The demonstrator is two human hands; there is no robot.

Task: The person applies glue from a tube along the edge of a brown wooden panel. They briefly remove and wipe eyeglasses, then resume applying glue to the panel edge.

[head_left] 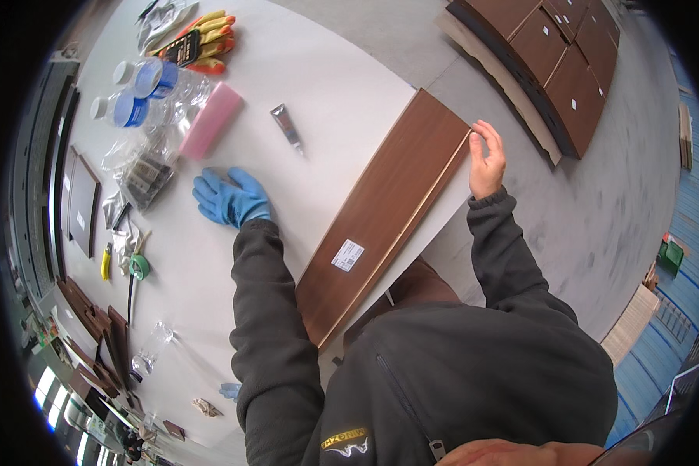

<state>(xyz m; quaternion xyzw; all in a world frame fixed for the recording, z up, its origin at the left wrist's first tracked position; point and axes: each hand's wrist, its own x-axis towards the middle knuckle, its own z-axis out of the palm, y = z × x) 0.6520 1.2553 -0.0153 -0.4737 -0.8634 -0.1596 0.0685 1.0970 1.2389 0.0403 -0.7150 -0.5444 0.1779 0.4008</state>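
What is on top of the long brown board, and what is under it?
A white label is stuck on the board, and the right hand touches one corner. The white table shows beside it; whatever lies directly beneath is covered.

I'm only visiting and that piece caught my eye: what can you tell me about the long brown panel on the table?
The long brown panel is flat and narrow, reddish-brown, and looks like wood or a wood finish. A narrow, pale-lined strip runs along its right long side, and a white printed label sits toward its near end. It lies slantwise on the white table. The bare right hand has its fingertips at the far right corner; whether they grip it is unclear.
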